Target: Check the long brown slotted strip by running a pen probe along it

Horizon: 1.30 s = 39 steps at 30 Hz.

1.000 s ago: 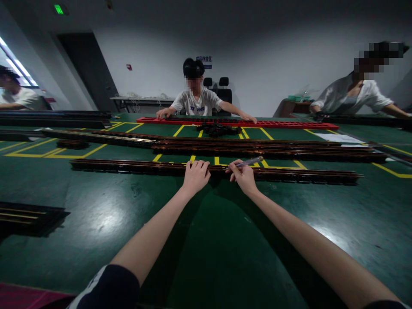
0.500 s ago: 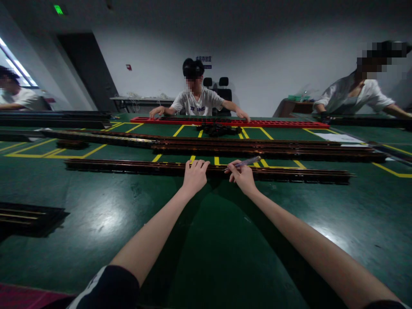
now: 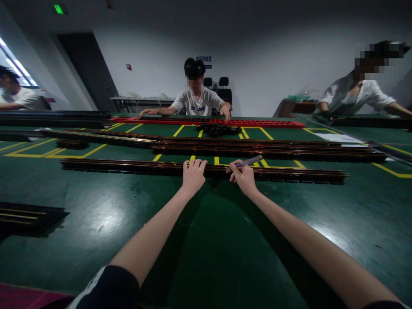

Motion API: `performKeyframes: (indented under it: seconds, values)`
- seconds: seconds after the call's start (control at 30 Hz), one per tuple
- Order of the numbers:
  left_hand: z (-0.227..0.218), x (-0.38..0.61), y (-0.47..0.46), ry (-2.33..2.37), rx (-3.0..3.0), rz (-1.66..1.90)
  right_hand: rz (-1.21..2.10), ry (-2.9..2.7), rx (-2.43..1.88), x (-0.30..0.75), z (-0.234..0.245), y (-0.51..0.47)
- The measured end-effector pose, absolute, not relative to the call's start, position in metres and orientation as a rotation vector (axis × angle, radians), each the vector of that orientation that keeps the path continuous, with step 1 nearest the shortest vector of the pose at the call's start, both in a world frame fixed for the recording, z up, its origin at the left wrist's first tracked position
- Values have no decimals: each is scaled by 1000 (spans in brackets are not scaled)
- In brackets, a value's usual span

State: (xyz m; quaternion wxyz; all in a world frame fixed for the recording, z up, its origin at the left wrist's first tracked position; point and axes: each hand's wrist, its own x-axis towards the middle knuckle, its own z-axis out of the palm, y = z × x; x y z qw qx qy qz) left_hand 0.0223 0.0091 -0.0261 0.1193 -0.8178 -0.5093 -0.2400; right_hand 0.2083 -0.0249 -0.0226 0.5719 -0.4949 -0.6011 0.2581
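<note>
Left hand (image 3: pixel 193 175): grip spread, fingertips laid over the top of the nearest rail (image 3: pixel 128 167), palm on the near side of it. Not clamped round it.

Right hand (image 3: pixel 243 177): grip pinching a clear pen (image 3: pixel 250 162) between thumb and forefinger. The pen lies nearly flat above the rail, free end pointing right and away. Can't tell whether the held end touches the rail.

Rail: long, dark, runs left-right across the green worktop (image 3: pixel 206 240) directly in front of the person. Both hands are near its middle, with a gap between them.

Behind it: yellow lines (image 3: pixel 86 151) painted on the worktop, then more dark rails (image 3: pixel 273 152) laid parallel, apart from the near one. Further back, a pile of small black parts (image 3: pixel 218 128) sits just in front of a long red tray (image 3: pixel 267 124).

Person opposite (image 3: pixel 199 102), white T-shirt, both hands on the red tray. Second person (image 3: pixel 352 95) far right, leaning over the worktop. Third person (image 3: pixel 14 98) at the far left edge.

Near left edge: dark tray (image 3: pixel 28 216), partly out of frame. White sheet (image 3: pixel 337 138) lies on the right.
</note>
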Motion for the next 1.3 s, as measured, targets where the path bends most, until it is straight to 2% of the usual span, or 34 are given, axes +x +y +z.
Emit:
performKeyframes:
  seconds: [0.4,0.77,1.3]
  values:
    - [-24,20,9,-1444,-2488,-814,607,-1421,-1171,208,-22,-24]
    - [-30,21,14,-1425,-2509,-746,480,-1305,-1179,210,-25,-24]
    - [-30,20,14,-1423,-2479,-703,514,-1376,-1166,210,-26,-24]
